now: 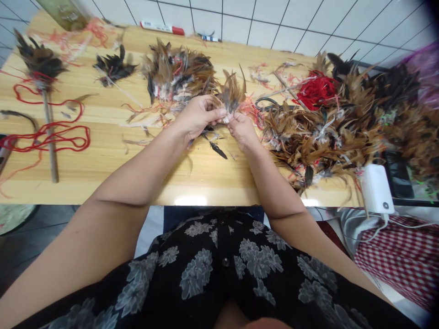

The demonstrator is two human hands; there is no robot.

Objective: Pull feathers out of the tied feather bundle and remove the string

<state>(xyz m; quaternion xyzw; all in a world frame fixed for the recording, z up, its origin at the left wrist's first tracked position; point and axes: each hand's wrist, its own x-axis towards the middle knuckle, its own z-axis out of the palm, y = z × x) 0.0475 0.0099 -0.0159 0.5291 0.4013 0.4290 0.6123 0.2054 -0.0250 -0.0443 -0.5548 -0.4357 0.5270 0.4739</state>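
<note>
Over the middle of the wooden table (113, 169), both my hands meet at the base of a small bunch of brown feathers (233, 91). My left hand (202, 114) pinches the quill end from the left side. From the right, my right hand (242, 128) closes its thumb and fingers on the same pale base. The feather tips fan upward, away from me. Just behind and left of my hands lies a bigger heap of brown feathers (185, 68). A loose dark feather (217, 150) rests on the table below my fingers.
A large feather pile (318, 132) with red string (317, 90) covers the right side. At the left lie a feather-topped stick (51, 137), looped red cord (68, 137) and a black feather bunch (115, 68). Markers (161, 28) lie at the back; a white power bank (377, 188) sits front right.
</note>
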